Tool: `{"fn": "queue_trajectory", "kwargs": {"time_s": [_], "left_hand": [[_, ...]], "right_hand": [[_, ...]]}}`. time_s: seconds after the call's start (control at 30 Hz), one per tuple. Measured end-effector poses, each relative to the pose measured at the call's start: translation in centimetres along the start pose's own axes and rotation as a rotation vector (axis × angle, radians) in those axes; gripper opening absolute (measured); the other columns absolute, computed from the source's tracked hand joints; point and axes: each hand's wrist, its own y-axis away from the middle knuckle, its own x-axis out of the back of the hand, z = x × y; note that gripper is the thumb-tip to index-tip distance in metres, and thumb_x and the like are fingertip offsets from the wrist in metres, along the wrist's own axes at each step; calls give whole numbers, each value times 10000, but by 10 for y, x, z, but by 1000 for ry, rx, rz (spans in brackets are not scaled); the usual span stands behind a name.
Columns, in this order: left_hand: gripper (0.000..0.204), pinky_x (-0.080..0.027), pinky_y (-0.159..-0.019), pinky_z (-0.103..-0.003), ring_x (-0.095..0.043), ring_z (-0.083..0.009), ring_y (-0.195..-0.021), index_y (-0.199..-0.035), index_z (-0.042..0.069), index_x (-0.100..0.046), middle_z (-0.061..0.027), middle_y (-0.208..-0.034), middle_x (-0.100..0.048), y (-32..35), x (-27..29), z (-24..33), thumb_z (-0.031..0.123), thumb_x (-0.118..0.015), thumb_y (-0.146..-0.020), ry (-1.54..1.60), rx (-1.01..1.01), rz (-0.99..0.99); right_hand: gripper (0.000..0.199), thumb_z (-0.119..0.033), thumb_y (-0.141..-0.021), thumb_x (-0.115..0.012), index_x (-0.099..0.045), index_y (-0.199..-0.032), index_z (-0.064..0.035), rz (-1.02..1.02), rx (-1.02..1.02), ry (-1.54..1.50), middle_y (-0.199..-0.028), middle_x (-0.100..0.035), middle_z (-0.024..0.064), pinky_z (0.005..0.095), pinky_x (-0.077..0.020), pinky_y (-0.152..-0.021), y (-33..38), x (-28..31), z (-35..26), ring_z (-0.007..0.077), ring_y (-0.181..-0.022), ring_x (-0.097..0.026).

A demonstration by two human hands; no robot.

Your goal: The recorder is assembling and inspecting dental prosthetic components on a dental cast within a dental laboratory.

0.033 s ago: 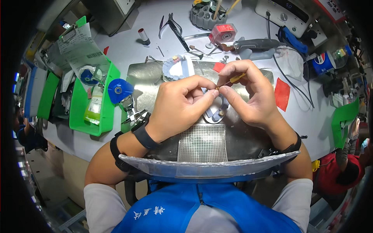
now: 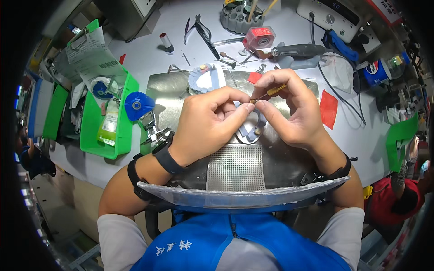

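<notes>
Nothing has visibly shifted since the earlier frame: both hands remain together above the metal tray (image 2: 174, 88). Left hand (image 2: 210, 124) pinches a tiny piece at its fingertips, too small to identify. Right hand (image 2: 291, 108) grips a thin orange-handled tool (image 2: 270, 91), tip touching those fingertips. Beyond the fingers lies a blue dental model (image 2: 203, 77).

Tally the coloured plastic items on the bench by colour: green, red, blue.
Green: 2, the green plastic bin at left and the green clip holder at right.
Red: 3, the red tape roll and two flat red plastic sheets.
Blue: 1, the round blue disc.
Total: 6
</notes>
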Motion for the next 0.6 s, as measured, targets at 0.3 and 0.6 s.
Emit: {"fn": "queue_trajectory", "kwargs": {"time_s": [0.3, 0.6], "left_hand": [[121, -501, -675, -198, -656, -42, -754, -1047, -27, -715, -32, -876, -750, -3, 15, 3, 68, -722, -972, 9, 140, -188], [168, -495, -657, -191, -650, -36, -741, -1079, -28, -753, -37, -860, -759, 0, 12, 3, 90, -745, -959, -12, 93, -119]], "right_hand": [[214, 74, -935, -586, -636, -1133, 12, 265, 17, -227, -1014, -673, 77, 281, -530, -812, -1, -7, -5, 136, -853, -651], [170, -81, -824, -801, -756, -984, -43, 0, -13, 233, -738, -638, 22, 271, -358, -494, 0, 3, -3, 92, -547, -479]]}}
